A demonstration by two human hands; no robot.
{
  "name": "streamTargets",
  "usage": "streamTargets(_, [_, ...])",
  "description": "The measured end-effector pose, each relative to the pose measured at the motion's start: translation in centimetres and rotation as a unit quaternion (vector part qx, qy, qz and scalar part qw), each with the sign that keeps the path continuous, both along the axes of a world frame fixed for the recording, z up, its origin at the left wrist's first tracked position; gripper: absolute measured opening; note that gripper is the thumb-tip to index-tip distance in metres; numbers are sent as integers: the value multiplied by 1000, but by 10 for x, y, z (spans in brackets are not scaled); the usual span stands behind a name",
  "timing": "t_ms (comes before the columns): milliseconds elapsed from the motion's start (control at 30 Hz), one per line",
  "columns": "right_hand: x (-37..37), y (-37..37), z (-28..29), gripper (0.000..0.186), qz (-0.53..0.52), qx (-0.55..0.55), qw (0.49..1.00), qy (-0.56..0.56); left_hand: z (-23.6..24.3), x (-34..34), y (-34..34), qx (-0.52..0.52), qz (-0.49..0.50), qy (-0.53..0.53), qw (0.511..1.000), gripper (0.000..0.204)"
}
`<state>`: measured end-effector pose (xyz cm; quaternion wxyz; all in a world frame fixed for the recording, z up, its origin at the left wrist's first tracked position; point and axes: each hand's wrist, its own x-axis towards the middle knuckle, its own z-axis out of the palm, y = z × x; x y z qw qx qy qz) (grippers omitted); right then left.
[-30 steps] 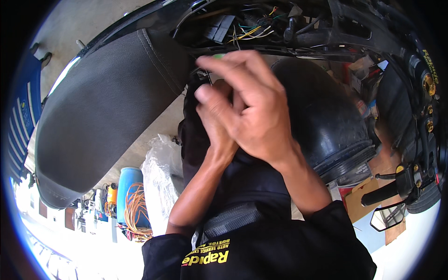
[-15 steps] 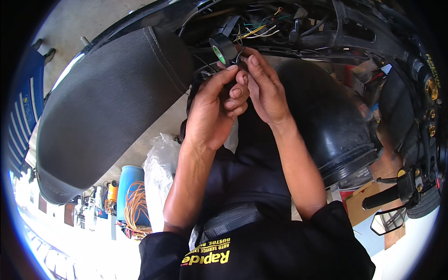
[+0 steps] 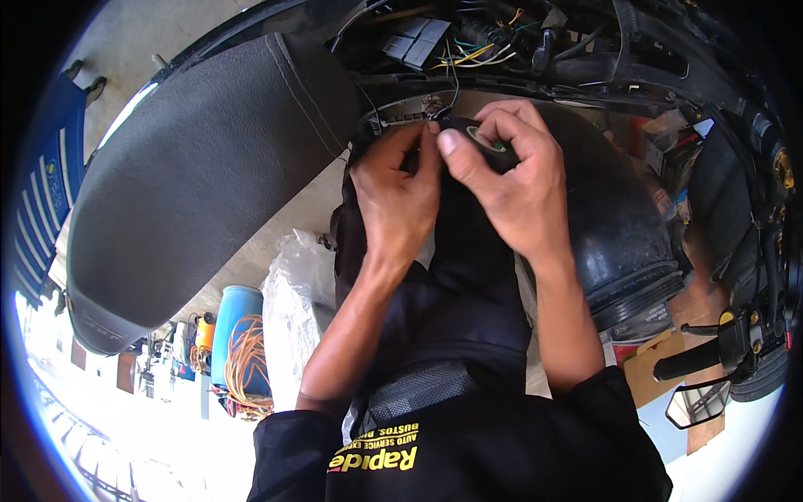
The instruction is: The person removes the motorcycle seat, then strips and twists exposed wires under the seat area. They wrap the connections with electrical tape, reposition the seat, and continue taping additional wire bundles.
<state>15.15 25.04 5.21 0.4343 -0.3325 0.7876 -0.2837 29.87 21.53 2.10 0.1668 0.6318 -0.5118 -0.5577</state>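
The left hand (image 3: 397,201) has its thumb and index fingers pinched together on the lower end of a thin dark wire (image 3: 456,88). The right hand (image 3: 529,184) has its fingers curled around a roll of black electrical tape (image 3: 502,159) with a green core; the roll sits just beside the left fingertips, above the person's lap. Beyond both hands, the uncovered motorcycle frame (image 3: 644,58) contains a dark grey rectangular block (image 3: 416,42) and, next to it, loose yellow and white wires (image 3: 477,57). A black motorcycle seat (image 3: 201,176) fills the left side. Lower left, orange cable (image 3: 248,356) hangs in loops against a blue drum (image 3: 237,305); the drum's inside is hidden. Near it is crumpled clear plastic (image 3: 293,293). Right of the right forearm is a large black drum (image 3: 615,238) with a ridged rim, its contents out of view.
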Motion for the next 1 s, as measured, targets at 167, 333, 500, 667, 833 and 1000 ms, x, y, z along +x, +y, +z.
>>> streamTargets(167, [19, -20, 20, 38, 38, -63, 997, 8, 10, -1, 11, 18, -27, 46, 998, 14])
streamTargets(333, [14, -5, -10, 30, -241, -45, 946, -214, 16, -6, 2, 102, -54, 29, 993, 26])
streamTargets(500, [25, 16, -55, 32, -330, -88, 890, -301, 23, -8, -13, 244, 46, 132, 960, 33])
streamTargets(667, [26, 22, -66, 35, -305, -112, 854, -407, 21, -2, -28, 437, 168, 289, 835, 31])
streamTargets(833, [16, 19, -56, 31, -312, -65, 855, -410, 2, 25, -36, 469, 140, 366, 791, 28])
streamTargets(1000, [9, 28, -58, 41, -281, -93, 878, -375, 4, 12, -37, 284, -41, 106, 952, 26])
